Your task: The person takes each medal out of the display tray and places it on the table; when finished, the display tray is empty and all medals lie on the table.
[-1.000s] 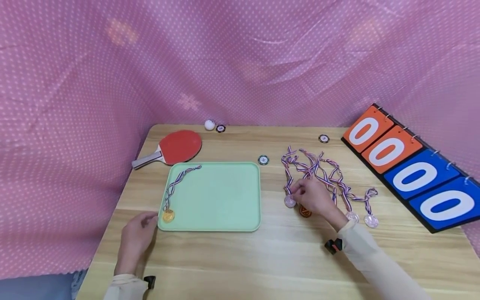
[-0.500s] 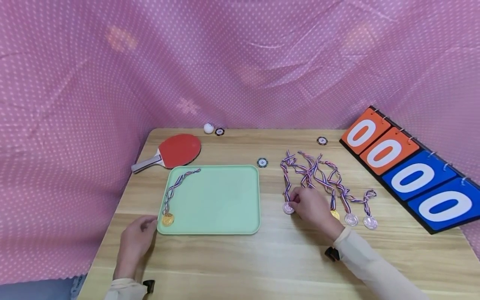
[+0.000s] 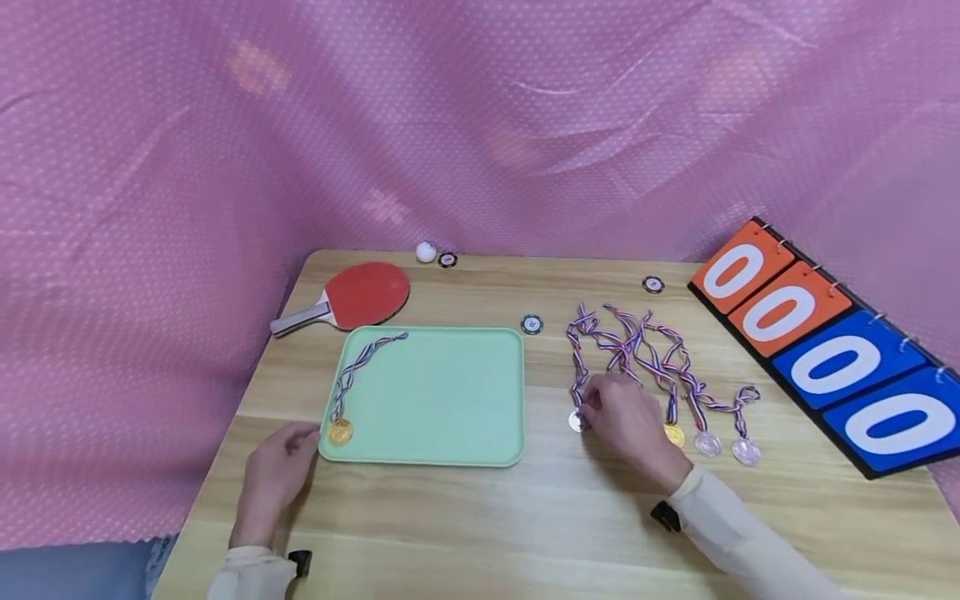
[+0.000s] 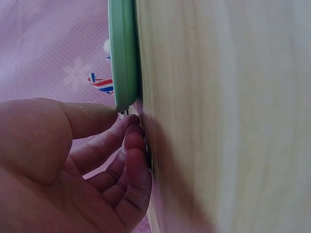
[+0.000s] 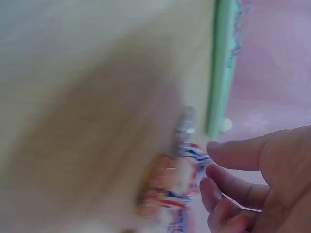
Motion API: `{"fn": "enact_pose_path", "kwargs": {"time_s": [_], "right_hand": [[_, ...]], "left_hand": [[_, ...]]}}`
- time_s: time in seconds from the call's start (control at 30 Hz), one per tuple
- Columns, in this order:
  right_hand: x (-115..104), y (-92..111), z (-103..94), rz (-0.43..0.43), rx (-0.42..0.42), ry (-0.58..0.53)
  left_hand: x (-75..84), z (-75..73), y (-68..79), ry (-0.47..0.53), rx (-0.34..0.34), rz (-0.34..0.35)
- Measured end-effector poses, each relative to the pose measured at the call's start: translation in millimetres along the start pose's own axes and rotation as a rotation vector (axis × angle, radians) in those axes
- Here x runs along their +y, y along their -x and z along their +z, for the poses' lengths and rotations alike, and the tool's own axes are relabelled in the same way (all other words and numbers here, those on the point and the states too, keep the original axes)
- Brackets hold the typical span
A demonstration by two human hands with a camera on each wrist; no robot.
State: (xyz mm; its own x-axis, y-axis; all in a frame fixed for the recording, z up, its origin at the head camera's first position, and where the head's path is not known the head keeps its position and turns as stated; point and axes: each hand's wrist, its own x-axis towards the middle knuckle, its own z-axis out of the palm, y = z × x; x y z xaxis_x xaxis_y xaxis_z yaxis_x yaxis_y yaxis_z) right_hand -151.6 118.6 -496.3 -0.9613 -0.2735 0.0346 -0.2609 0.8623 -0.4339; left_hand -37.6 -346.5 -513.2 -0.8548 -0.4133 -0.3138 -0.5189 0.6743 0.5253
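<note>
In the head view, a green tray [image 3: 427,458] holds a gold medal [image 3: 341,432] on a striped ribbon at its left side. My left hand [image 3: 273,475] pinches the tray's near-left corner; the left wrist view has the thumb tip at the rim and curled fingers beneath. To the right of the tray, my right hand [image 3: 626,421] pinches a silver medal [image 3: 577,421] near where its ribbon joins. A bronze medal [image 5: 158,184] shows blurred in the right wrist view, hidden under the hand from above. Another gold medal [image 3: 674,434] and two silver medals [image 3: 746,452] lie farther right.
Behind the tray are a red table tennis paddle [image 3: 367,296], a white ball [image 3: 426,252] and several poker chips [image 3: 532,324]. A flip scoreboard [image 3: 817,342] reading zeros stands along the right edge. Tangled ribbons [image 3: 637,342] spread behind the right-hand medals. A pink dotted cloth surrounds the table.
My right hand has shifted slightly toward me, covering the bronze medal and uncovering the gold one. The silver medal at its fingertips has shifted slightly and now glints. My left hand stays at the tray.
</note>
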Motion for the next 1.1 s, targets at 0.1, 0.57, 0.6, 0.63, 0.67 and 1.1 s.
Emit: {"fn": "enact_pose_path", "kwargs": {"time_s": [0.1,0.57,0.6,0.63,0.67,1.1], "right_hand": [[-14,-5,-5.9,0.008,0.004,-0.001],[-155,-51,72.8,-0.128,-0.331,-0.349],[-167,-54,81.3,-0.144,-0.339,-0.35],[-179,-57,89.7,-0.156,-0.344,-0.353],[-191,-59,97.5,-0.164,-0.35,-0.356],[-265,-74,159.6,-0.14,-0.328,-0.307]], "left_hand": [[-1.6,1.5,0.2,0.006,0.013,0.01],[-0.8,-0.3,-2.2,0.031,0.009,0.004],[-0.4,0.4,-2.7,0.037,0.005,0.002],[-0.3,0.4,-2.9,0.04,0.004,-0.001],[-0.5,0.5,-3.1,0.042,0.004,0.002],[-3.6,-1.5,-2.2,0.048,0.026,0.043]]}}
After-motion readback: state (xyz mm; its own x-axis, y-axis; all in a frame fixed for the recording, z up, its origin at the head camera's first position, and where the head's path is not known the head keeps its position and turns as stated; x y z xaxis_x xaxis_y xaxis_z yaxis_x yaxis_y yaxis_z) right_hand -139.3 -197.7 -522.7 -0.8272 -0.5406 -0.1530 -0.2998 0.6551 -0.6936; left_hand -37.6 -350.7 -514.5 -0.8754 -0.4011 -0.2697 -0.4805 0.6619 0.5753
